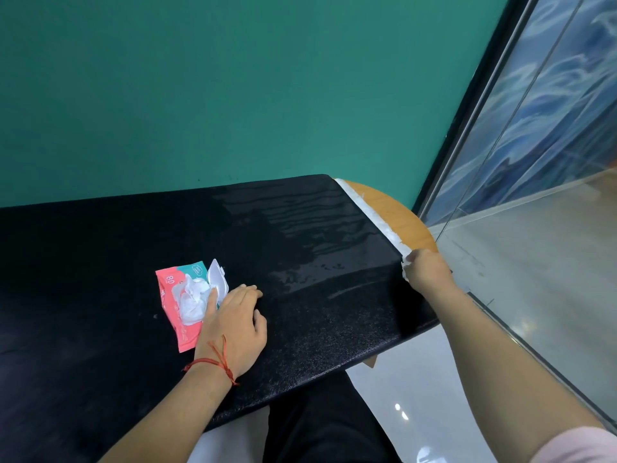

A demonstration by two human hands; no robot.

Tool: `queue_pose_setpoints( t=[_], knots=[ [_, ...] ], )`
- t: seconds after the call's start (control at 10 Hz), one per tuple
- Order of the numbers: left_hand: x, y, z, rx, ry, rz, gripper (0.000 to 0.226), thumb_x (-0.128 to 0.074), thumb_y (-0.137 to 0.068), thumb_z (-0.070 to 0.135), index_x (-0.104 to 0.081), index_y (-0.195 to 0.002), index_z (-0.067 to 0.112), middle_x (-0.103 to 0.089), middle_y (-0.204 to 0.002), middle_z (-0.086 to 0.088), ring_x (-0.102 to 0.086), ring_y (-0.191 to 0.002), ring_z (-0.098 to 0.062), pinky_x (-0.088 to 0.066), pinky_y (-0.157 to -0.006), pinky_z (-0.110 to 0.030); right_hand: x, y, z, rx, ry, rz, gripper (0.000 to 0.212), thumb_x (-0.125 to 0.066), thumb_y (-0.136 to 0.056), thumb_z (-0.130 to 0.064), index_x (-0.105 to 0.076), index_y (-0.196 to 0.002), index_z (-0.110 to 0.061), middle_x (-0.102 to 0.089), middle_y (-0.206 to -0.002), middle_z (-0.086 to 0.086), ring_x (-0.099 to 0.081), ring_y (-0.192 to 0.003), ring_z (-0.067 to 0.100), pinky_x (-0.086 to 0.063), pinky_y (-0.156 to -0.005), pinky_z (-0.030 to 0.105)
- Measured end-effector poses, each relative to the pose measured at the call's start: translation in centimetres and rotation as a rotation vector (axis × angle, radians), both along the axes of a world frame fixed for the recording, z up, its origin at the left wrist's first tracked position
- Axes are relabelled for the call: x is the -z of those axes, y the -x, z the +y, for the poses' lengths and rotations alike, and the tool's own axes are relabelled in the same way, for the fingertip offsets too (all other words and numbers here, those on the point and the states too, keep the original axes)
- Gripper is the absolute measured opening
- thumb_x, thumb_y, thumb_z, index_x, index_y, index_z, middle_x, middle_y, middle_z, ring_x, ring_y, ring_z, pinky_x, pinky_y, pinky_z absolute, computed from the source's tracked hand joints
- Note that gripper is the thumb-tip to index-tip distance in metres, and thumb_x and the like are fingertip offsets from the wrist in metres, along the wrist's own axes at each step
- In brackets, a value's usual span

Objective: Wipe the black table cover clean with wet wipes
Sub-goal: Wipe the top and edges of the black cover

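Black table cover [300, 312] part-wiped, both my hands on it.
It lies over a round wooden table [400, 215], streaked wet and glossy at its far right, dull and grainy nearer me. Mid-cover, a pink-and-teal wet wipes pack [170, 295] reads "80", lid flipped up. My left hand [233, 325] rests flat, fingers relaxed, touching the pack. My right hand [427, 272] curls round a white wipe [405, 274] at the cover's right edge.

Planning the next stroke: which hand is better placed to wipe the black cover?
Likely right: the right hand grips a wipe at the cover edge; the left hand lies flat by the wipes pack.
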State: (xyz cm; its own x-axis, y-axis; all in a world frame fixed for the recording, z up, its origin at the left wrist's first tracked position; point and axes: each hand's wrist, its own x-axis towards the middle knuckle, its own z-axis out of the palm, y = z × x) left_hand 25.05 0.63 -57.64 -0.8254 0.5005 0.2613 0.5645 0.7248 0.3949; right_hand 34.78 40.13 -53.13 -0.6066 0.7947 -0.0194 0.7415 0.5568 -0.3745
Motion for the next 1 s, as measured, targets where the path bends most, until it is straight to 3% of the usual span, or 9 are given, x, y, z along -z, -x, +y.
queue_pose_setpoints(
  t=[0.2, 0.3, 0.4, 0.5, 0.6, 0.7, 0.9, 1.0],
  knots=[
    [0.2, 0.1, 0.0, 0.003, -0.011, 0.005, 0.035, -0.054, -0.096, 0.021, -0.064, -0.13, 0.023, -0.062, -0.138, 0.01, -0.05, -0.14, -0.011, -0.019, -0.128, -0.049, -0.1, 0.7, -0.3, 0.012, 0.027, 0.069, 0.022, -0.059, -0.099, -0.01, -0.078, -0.112, -0.009, -0.071, -0.113, 0.017, -0.066, -0.115, 0.038, -0.05, -0.09, 0.033],
    [0.3, 0.2, 0.0, 0.0, 0.003, 0.009, 0.036, -0.053, -0.096, 0.022, -0.064, -0.13, 0.023, -0.062, -0.138, 0.011, -0.051, -0.14, -0.011, -0.02, -0.128, -0.049, -0.5, 0.9, -4.5, -0.087, 0.138, 0.122, 0.013, -0.069, -0.096, -0.01, -0.079, -0.094, -0.019, -0.076, -0.094, 0.006, -0.072, -0.099, 0.026, -0.052, -0.081, 0.032],
    [0.3, 0.2, -0.1, -0.001, 0.015, 0.012, 0.036, -0.052, -0.097, 0.023, -0.063, -0.131, 0.023, -0.062, -0.138, 0.011, -0.05, -0.14, -0.01, -0.02, -0.128, -0.049, 0.2, 1.6, -10.2, -0.242, 0.171, 0.156, 0.018, -0.073, -0.092, -0.015, -0.078, -0.081, -0.028, -0.074, -0.073, -0.007, -0.073, -0.082, 0.012, -0.051, -0.072, 0.025],
    [0.4, 0.2, -0.1, -0.004, 0.035, 0.02, 0.036, -0.051, -0.097, 0.025, -0.063, -0.131, 0.024, -0.062, -0.139, 0.012, -0.05, -0.139, -0.009, -0.02, -0.129, -0.049, 1.3, 1.5, -16.0, -0.451, 0.183, 0.158, 0.01, -0.073, -0.091, -0.022, -0.08, -0.087, -0.028, -0.076, -0.08, -0.009, -0.073, -0.081, 0.01, -0.058, -0.08, 0.03],
    [0.4, 0.2, 0.0, -0.011, 0.036, 0.022, 0.036, -0.052, -0.096, 0.024, -0.064, -0.13, 0.024, -0.062, -0.139, 0.012, -0.051, -0.139, -0.009, -0.021, -0.128, -0.049, 1.7, 0.9, -18.9, -0.606, 0.101, 0.175, 0.012, -0.069, -0.098, -0.027, -0.079, -0.095, -0.022, -0.07, -0.092, -0.001, -0.068, -0.088, 0.021, -0.055, -0.082, 0.036],
    [0.4, 0.1, 0.0, -0.011, 0.027, 0.027, 0.035, -0.054, -0.096, 0.023, -0.065, -0.129, 0.024, -0.063, -0.138, 0.012, -0.053, -0.137, -0.01, -0.022, -0.128, -0.049, 1.5, 0.5, -17.8, -0.603, -0.007, 0.139, 0.011, -0.066, -0.099, -0.023, -0.076, -0.1, -0.019, -0.065, -0.099, 0.0, -0.066, -0.092, 0.025, -0.047, -0.075, 0.033],
    [0.5, 0.1, 0.0, -0.006, 0.004, 0.026, 0.033, -0.055, -0.095, 0.022, -0.065, -0.126, 0.023, -0.063, -0.137, 0.011, -0.054, -0.136, -0.011, -0.022, -0.127, -0.05, 0.4, -0.8, -7.7, -0.338, -0.161, 0.072, 0.005, -0.072, -0.092, -0.013, -0.076, -0.094, -0.01, -0.069, -0.098, 0.011, -0.067, -0.092, 0.035, -0.05, -0.078, 0.039],
    [0.3, 0.0, 0.0, -0.004, 0.013, 0.017, 0.034, -0.053, -0.097, 0.023, -0.064, -0.129, 0.023, -0.062, -0.139, 0.011, -0.053, -0.137, -0.011, -0.021, -0.128, -0.05, -0.1, -0.4, -2.3, -0.176, -0.171, 0.006, 0.016, -0.063, -0.096, -0.003, -0.077, -0.089, -0.005, -0.074, -0.094, 0.018, -0.069, -0.09, 0.038, -0.05, -0.07, 0.04]
  ],
)
